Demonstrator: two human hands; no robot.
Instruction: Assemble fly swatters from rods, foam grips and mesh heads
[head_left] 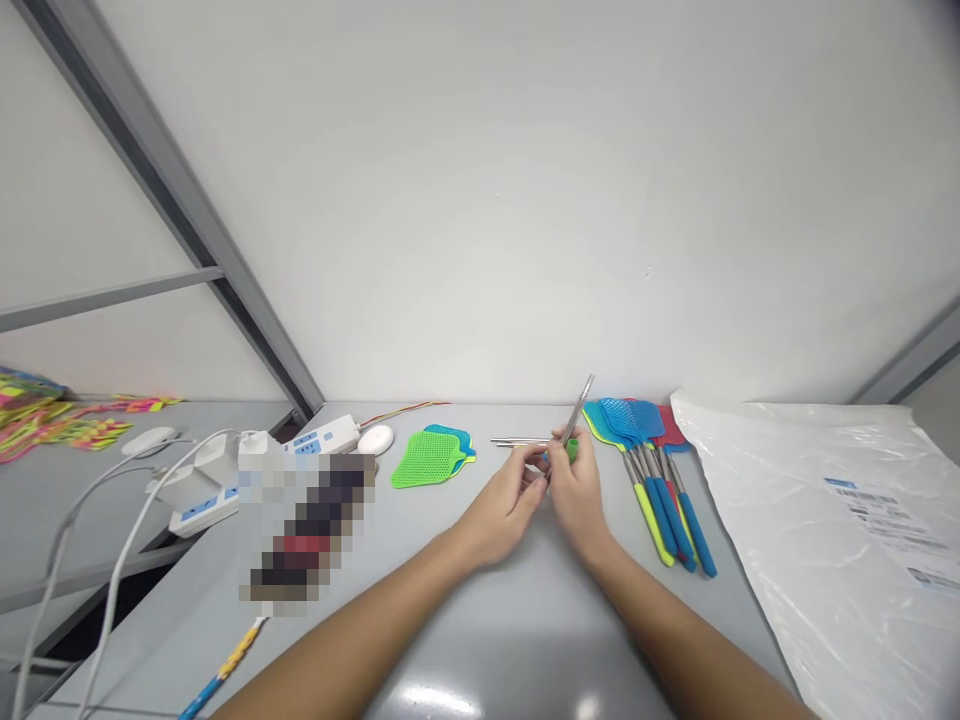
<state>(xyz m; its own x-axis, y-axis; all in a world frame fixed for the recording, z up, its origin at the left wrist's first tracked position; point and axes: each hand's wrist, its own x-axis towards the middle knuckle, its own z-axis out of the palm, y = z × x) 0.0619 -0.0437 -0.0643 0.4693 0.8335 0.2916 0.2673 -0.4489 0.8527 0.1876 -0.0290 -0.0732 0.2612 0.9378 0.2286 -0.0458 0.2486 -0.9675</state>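
My left hand (495,510) and my right hand (577,495) meet above the middle of the table, both closed. A thin metal rod (577,408) slants up and away out of my right fingers. Its lower end runs between the two hands, against my left fingertips. A green piece (573,449) pokes out beside my right fingers, and a bit of blue shows within my left; most of both is hidden. Behind my hands lie loose metal rods (517,441). To the left is a green fly swatter head (427,458) over a blue one (461,438).
On the right lie several fly swatters (652,470) with metal shafts, next to a white plastic mailer bag (817,530). Power strips (322,438), cables (124,560) and a white round disc (376,439) are at left, near a pixelated object (311,530). A wall stands behind.
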